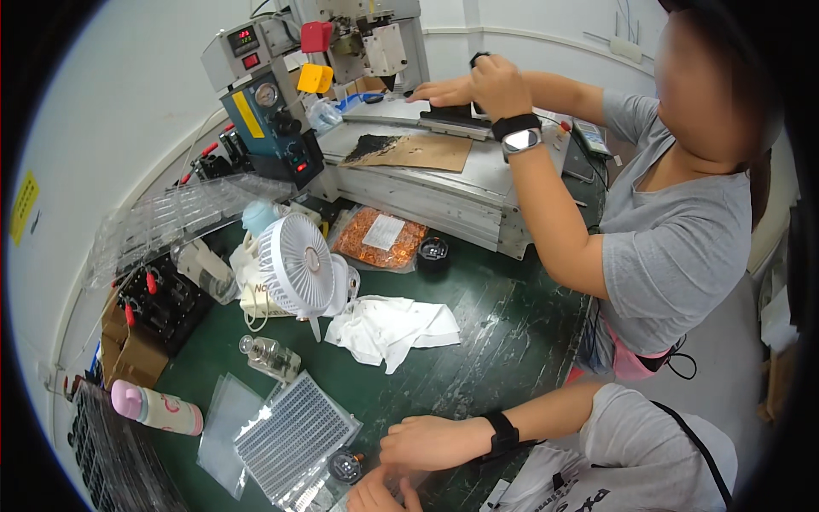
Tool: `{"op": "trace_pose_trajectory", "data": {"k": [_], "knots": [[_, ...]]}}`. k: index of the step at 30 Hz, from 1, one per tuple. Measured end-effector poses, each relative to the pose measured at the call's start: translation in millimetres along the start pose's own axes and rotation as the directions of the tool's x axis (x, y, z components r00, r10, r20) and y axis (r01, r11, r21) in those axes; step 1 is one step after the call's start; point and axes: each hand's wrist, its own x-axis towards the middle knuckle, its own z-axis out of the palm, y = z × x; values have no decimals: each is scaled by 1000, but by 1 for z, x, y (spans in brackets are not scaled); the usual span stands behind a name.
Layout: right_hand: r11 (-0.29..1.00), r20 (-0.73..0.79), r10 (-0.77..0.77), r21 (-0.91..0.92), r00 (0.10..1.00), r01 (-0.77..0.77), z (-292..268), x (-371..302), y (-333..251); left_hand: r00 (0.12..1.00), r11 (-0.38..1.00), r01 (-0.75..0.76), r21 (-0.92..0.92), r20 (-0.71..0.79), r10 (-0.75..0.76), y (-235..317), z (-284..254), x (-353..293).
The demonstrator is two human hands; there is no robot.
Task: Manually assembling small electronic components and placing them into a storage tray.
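Your green worktop [512, 328] carries a metal bench machine [418, 198] behind the white desk fan [299, 266], a gridded sheet [294, 435] in front of it, and a crumpled cloth [388, 329] just right of it. Also fan-front, your right hand [439, 442] and left hand [375, 493] bend their fingers, opening and hold impossible to tell, beside a round black part [345, 466], the sheet crowding close.
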Motion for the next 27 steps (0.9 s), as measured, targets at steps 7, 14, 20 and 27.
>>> {"op": "trace_pose_trajectory", "data": {"k": [7,14,20,27], "knots": [[977,-192,-157,-175,969,123,14,0,2,911,919,374,-127,237,-338,20,-15,14],[975,-281,-147,-201,948,92,-8,-9,-19,921,958,273,-89,312,-234,21,-6,18],[943,-272,-178,-320,946,85,-6,-10,-22,913,940,322,-110,300,-277,3,-1,8],[938,-264,-184,-337,947,88,4,-7,-17,928,934,288,-211,302,-218,-1,-1,4]]}}
